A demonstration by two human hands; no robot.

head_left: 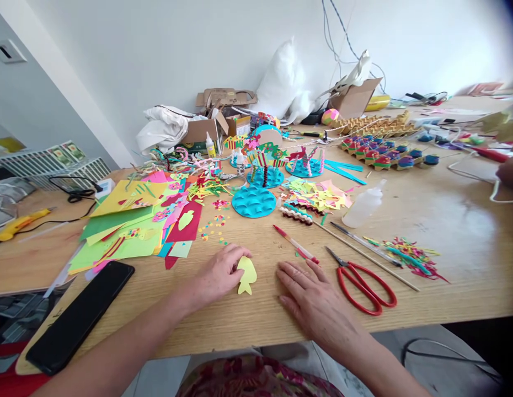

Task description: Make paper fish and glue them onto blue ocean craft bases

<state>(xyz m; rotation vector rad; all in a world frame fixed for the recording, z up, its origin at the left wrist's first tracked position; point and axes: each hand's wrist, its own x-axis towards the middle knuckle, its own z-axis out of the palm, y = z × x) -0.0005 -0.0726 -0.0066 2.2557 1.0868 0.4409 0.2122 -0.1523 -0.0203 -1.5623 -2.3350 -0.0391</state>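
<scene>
My left hand (218, 274) rests on the wooden table (447, 242) with its fingers curled onto a small yellow fish-shaped paper cutout (246, 275), pinching its left edge. My right hand (312, 298) lies flat on the table just right of the cutout, fingers stretched out, holding nothing. A red pencil (295, 245) lies just beyond its fingertips. Red-handled scissors (361, 282) lie closed to the right of that hand.
A black phone (80, 314) lies at the near left edge. Coloured paper sheets (128, 220), blue scalloped discs (253, 201), paper scraps (409, 256), a clear glue bottle (364, 207), thin sticks (364, 251) and cardboard boxes (207, 129) crowd the table. Another person's hand (511, 172) shows at the far right.
</scene>
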